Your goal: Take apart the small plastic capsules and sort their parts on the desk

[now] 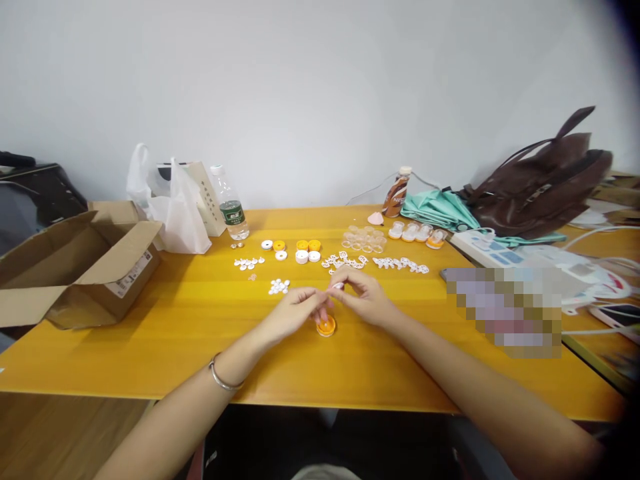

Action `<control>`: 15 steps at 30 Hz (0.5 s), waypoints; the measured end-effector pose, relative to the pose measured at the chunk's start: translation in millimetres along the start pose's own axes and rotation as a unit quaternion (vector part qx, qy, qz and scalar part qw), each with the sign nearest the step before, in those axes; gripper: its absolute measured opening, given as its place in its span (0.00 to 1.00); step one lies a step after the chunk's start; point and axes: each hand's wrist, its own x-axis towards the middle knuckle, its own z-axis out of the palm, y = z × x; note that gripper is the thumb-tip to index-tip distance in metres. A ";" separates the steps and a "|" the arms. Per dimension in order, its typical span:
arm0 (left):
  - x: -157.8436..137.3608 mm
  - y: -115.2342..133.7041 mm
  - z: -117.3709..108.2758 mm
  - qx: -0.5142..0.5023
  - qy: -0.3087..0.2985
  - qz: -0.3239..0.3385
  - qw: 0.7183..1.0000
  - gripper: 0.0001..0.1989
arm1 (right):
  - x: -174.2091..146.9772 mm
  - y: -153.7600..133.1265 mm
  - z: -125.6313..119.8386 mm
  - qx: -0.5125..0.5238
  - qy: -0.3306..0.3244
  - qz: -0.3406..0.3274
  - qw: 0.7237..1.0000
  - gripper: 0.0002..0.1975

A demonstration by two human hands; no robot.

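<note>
My right hand (364, 297) pinches a small white plastic piece (338, 286) between thumb and fingertips. My left hand (297, 312) meets it from the left, its fingers bent together; anything inside them is too small to make out. Right under the left fingertips lies a round orange cap with a white lower rim (327, 328); whether the fingers touch it I cannot tell. Just beyond the hands are flat white cut-out pieces (345, 261) and a row of similar pieces (401, 265). Small white round parts (279, 287) lie left of the hands.
Orange and white round caps (301, 256), clear plastic cups (364, 239) and several clear-topped units (411, 231) stand farther back. A water bottle (233, 212) and open cardboard box (100, 280) are left. A brown bottle (397, 192), power strip (487, 250) and backpack (540, 190) are right.
</note>
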 end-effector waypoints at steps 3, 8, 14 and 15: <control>1.2 -0.3 -2.9 0.041 0.022 0.008 0.999 0.14 | 12.0 17.2 -27.4 -0.010 0.101 0.087 0.991 0.08; 1.4 -0.4 -7.9 0.103 0.001 0.038 0.994 0.12 | 16.8 50.4 -99.4 -0.087 0.189 0.268 0.941 0.08; 1.1 -0.4 -10.6 0.131 -0.017 0.050 0.990 0.12 | 0.4 68.6 -133.2 -0.074 0.096 0.373 0.920 0.10; 1.2 -0.6 -10.7 0.131 -0.018 0.050 0.990 0.12 | -1.0 69.8 -132.4 -0.068 0.072 0.378 0.920 0.10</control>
